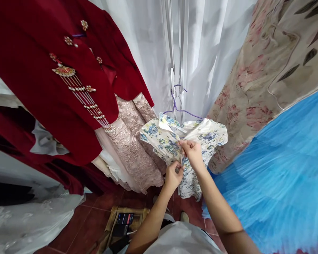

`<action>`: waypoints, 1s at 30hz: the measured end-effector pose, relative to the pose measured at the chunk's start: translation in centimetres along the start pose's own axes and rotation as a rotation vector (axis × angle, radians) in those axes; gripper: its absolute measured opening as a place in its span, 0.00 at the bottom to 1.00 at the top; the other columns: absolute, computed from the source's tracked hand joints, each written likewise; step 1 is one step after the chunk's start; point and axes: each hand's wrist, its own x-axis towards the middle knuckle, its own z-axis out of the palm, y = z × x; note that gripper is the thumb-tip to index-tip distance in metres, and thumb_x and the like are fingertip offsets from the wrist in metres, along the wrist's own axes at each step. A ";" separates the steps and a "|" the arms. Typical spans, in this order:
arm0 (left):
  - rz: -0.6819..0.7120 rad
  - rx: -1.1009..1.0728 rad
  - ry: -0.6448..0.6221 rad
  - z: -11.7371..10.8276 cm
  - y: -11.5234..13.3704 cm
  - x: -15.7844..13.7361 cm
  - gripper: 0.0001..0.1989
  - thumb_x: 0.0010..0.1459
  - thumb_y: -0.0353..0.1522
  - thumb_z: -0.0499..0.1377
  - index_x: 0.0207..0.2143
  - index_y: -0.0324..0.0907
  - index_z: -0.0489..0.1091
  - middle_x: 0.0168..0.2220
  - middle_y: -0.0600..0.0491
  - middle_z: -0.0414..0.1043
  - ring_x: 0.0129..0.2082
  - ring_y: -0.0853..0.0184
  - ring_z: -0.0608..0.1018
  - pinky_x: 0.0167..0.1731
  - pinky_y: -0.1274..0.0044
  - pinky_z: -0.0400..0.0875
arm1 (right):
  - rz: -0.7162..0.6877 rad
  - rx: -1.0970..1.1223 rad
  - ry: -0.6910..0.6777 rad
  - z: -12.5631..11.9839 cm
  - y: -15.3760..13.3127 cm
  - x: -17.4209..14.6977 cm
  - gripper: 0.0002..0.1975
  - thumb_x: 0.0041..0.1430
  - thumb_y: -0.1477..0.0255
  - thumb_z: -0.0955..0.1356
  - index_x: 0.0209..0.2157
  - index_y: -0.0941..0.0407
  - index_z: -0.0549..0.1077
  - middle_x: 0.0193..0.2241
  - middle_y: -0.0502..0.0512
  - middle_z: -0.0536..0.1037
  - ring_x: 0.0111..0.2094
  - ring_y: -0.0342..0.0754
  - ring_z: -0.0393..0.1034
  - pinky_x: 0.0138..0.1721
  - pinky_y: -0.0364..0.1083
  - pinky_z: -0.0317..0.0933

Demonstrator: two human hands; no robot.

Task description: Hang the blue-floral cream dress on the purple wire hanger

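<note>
A white dress with blue and yellow flowers hangs on a purple wire hanger in front of me. My right hand pinches the edge of its front opening, a little below the collar. Lower on the same front edge, my left hand is closed on the fabric, with thumb and fingers pressed together. The collar lies folded outward on both sides. My fingers hide the exact spot that each hand grips.
A dark red jacket with beaded trim hangs left over a pink brocade skirt. At right are a beige floral fabric and blue tulle. White curtains hang behind. A wooden stool holding a phone stands low on the tiled floor.
</note>
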 end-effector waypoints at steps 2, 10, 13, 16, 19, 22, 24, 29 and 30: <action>-0.005 0.000 -0.039 0.5 0.3 0.6 0.10 0.60 0.34 0.58 0.26 0.43 0.66 0.27 0.52 0.74 0.31 0.65 0.77 0.36 0.75 0.68 | -0.060 0.003 0.011 0.3 -1.8 2.1 0.17 0.58 0.58 0.70 0.25 0.58 0.75 0.11 0.45 0.65 0.13 0.39 0.51 0.16 0.42 0.46; -0.128 0.050 -0.174 3.3 -0.3 1.6 0.08 0.56 0.31 0.61 0.25 0.43 0.66 0.26 0.54 0.74 0.28 0.65 0.76 0.33 0.76 0.69 | -0.213 0.078 0.067 1.1 -5.8 6.0 0.20 0.56 0.59 0.72 0.18 0.56 0.69 0.13 0.47 0.66 0.15 0.39 0.53 0.16 0.41 0.47; -0.094 0.021 -0.170 2.6 -1.0 1.5 0.06 0.58 0.32 0.61 0.28 0.42 0.70 0.29 0.52 0.77 0.31 0.64 0.78 0.37 0.74 0.71 | -0.240 0.040 0.033 0.7 -5.9 5.7 0.20 0.56 0.56 0.71 0.21 0.56 0.71 0.13 0.47 0.66 0.15 0.40 0.55 0.16 0.41 0.49; 0.056 -0.043 -0.091 -0.2 -0.3 2.7 0.06 0.62 0.34 0.59 0.37 0.42 0.75 0.37 0.49 0.79 0.37 0.63 0.80 0.42 0.73 0.73 | -0.214 0.022 0.001 0.1 -5.3 4.9 0.19 0.56 0.55 0.71 0.25 0.57 0.74 0.13 0.45 0.66 0.15 0.40 0.55 0.16 0.41 0.49; 0.213 -0.085 0.122 -4.1 2.3 5.6 0.14 0.67 0.37 0.56 0.50 0.42 0.74 0.40 0.47 0.79 0.39 0.64 0.80 0.42 0.73 0.74 | -0.192 0.019 -0.015 -0.3 -4.9 4.2 0.18 0.57 0.56 0.71 0.25 0.57 0.74 0.13 0.45 0.66 0.14 0.40 0.55 0.16 0.41 0.49; 0.359 -0.058 0.219 -7.6 6.2 9.3 0.20 0.71 0.38 0.51 0.61 0.43 0.67 0.36 0.50 0.77 0.31 0.68 0.77 0.34 0.76 0.72 | -0.200 0.018 -0.036 -0.5 -5.1 3.8 0.17 0.57 0.57 0.71 0.25 0.57 0.73 0.13 0.45 0.66 0.15 0.40 0.55 0.17 0.41 0.49; 0.472 0.048 0.151 -9.1 8.6 11.6 0.18 0.71 0.37 0.52 0.60 0.45 0.68 0.35 0.52 0.77 0.30 0.69 0.75 0.34 0.77 0.71 | -0.205 0.013 -0.061 -0.5 -5.4 3.8 0.18 0.57 0.57 0.71 0.25 0.57 0.73 0.13 0.46 0.67 0.15 0.40 0.55 0.18 0.41 0.50; 0.650 0.365 -0.011 -10.3 11.7 14.9 0.12 0.70 0.33 0.53 0.42 0.43 0.76 0.40 0.51 0.78 0.39 0.66 0.78 0.41 0.76 0.69 | -0.185 0.019 -0.080 -0.4 -5.3 4.6 0.19 0.55 0.54 0.72 0.25 0.56 0.72 0.13 0.45 0.66 0.15 0.40 0.54 0.17 0.41 0.48; 0.660 0.393 -0.004 -10.3 11.9 15.2 0.12 0.70 0.33 0.52 0.41 0.43 0.76 0.39 0.51 0.78 0.39 0.65 0.77 0.41 0.77 0.68 | -0.187 0.021 -0.075 -0.4 -5.1 4.7 0.20 0.54 0.53 0.72 0.25 0.56 0.72 0.12 0.45 0.66 0.14 0.40 0.54 0.17 0.41 0.48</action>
